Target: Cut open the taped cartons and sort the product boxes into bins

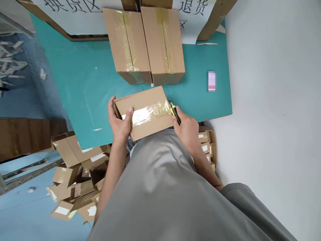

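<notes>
A small brown cardboard box [150, 129] with a shiny strip of clear tape along its top is in front of me, tilted, near the table's front edge. My left hand [120, 118] grips its left end, thumb on top and fingers round the side. In my right hand [187, 129] is a yellow and black utility knife [175, 112]. Its tip is at the right end of the box, by the end of the tape. Whether the blade is in the tape I cannot tell.
Two taped cardboard boxes [130, 43] stand side by side on the green table [82, 80], before larger boxes with handwritten signs [75, 16]. A phone [211, 81] lies at the right. Opened cartons [75, 187] are heaped on the floor at left; a carton of small boxes [214, 144] is below right.
</notes>
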Demonstrator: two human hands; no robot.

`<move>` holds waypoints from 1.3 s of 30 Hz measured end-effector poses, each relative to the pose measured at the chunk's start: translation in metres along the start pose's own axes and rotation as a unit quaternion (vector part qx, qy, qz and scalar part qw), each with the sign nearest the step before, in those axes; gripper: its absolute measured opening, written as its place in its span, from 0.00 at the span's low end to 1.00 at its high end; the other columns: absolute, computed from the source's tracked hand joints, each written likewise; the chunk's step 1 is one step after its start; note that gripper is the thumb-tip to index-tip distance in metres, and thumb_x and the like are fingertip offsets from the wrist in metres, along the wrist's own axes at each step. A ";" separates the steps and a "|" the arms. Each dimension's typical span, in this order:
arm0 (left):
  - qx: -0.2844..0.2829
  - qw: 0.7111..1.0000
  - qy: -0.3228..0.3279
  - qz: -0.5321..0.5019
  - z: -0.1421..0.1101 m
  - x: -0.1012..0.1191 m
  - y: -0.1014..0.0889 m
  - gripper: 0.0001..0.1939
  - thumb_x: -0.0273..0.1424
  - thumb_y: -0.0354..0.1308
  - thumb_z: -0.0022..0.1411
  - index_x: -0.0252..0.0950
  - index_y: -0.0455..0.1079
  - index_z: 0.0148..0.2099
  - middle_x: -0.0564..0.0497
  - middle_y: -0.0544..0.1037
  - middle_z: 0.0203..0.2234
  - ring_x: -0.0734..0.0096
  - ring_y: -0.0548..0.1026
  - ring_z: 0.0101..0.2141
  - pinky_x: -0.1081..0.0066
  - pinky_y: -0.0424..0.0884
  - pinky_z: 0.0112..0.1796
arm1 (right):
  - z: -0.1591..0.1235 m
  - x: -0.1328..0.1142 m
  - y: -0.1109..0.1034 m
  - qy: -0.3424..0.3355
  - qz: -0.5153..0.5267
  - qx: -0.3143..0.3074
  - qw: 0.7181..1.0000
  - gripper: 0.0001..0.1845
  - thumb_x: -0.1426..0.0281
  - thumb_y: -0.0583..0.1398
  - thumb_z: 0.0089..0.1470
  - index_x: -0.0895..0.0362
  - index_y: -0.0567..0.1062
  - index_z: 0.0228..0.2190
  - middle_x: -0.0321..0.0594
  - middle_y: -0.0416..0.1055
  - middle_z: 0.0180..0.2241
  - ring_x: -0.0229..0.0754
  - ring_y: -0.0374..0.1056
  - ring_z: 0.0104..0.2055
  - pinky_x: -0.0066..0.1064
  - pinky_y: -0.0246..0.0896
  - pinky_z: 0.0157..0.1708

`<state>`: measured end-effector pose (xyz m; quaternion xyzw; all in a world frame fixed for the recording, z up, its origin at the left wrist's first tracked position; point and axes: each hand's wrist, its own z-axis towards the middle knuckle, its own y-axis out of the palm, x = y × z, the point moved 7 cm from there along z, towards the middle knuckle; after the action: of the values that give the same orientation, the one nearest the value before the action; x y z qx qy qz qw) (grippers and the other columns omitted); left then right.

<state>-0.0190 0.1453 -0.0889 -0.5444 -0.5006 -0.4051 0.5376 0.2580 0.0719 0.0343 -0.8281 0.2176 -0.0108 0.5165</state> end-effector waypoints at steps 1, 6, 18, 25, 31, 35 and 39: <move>0.000 1.000 -0.001 0.003 0.000 0.000 0.000 0.50 0.57 0.75 0.65 0.46 0.61 0.79 0.38 0.68 0.77 0.47 0.69 0.75 0.46 0.62 0.77 | 0.000 0.000 0.000 -0.003 0.001 0.001 1.000 0.31 0.65 0.50 0.80 0.54 0.68 0.78 0.49 0.84 0.62 0.55 0.83 0.55 0.39 0.75 0.55; -0.006 1.000 0.010 0.007 0.002 -0.004 -0.001 0.48 0.56 0.75 0.66 0.49 0.61 0.79 0.40 0.68 0.77 0.46 0.68 0.76 0.44 0.63 0.77 | -0.001 -0.002 -0.002 -0.007 -0.011 -0.006 1.000 0.32 0.64 0.50 0.80 0.52 0.66 0.79 0.49 0.83 0.63 0.53 0.83 0.55 0.37 0.75 0.55; -0.016 1.000 0.006 -0.019 -0.005 0.000 0.007 0.47 0.56 0.73 0.68 0.48 0.59 0.79 0.42 0.67 0.77 0.45 0.68 0.76 0.45 0.63 0.77 | -0.004 -0.037 -0.007 0.040 -0.110 -0.070 0.991 0.38 0.76 0.54 0.77 0.58 0.55 0.82 0.57 0.86 0.46 0.54 0.85 0.46 0.42 0.80 0.48; -0.003 0.999 0.005 -0.033 -0.003 -0.005 0.010 0.50 0.60 0.73 0.65 0.45 0.59 0.77 0.40 0.68 0.75 0.44 0.68 0.74 0.44 0.63 0.76 | -0.001 -0.045 -0.007 0.042 -0.152 -0.074 0.985 0.42 0.75 0.55 0.76 0.57 0.49 0.84 0.59 0.84 0.47 0.53 0.85 0.47 0.41 0.80 0.48; -0.008 0.999 -0.003 -0.046 -0.005 -0.003 0.018 0.48 0.55 0.73 0.65 0.45 0.59 0.77 0.39 0.63 0.77 0.47 0.62 0.78 0.47 0.55 0.79 | -0.013 -0.037 0.000 0.081 -0.188 -0.078 0.976 0.38 0.77 0.53 0.77 0.56 0.56 0.82 0.58 0.84 0.49 0.52 0.85 0.47 0.40 0.79 0.47; 0.002 0.999 0.003 -0.037 -0.009 -0.003 0.019 0.45 0.51 0.73 0.66 0.44 0.59 0.77 0.39 0.64 0.77 0.48 0.63 0.77 0.50 0.56 0.78 | -0.027 -0.037 0.002 0.102 -0.196 -0.090 0.971 0.37 0.76 0.53 0.77 0.58 0.57 0.81 0.59 0.85 0.49 0.53 0.85 0.48 0.39 0.79 0.47; -0.009 0.999 0.009 -0.045 -0.007 -0.004 0.020 0.45 0.50 0.72 0.67 0.44 0.58 0.77 0.39 0.65 0.76 0.47 0.63 0.77 0.49 0.55 0.78 | -0.025 -0.043 0.005 0.101 -0.211 -0.079 0.969 0.38 0.77 0.51 0.76 0.58 0.55 0.82 0.58 0.85 0.48 0.51 0.85 0.47 0.36 0.78 0.46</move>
<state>0.0006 0.1396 -0.0963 -0.5225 -0.5159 -0.4388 0.5181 0.2119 0.0648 0.0508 -0.8882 0.0895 -0.1861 0.4105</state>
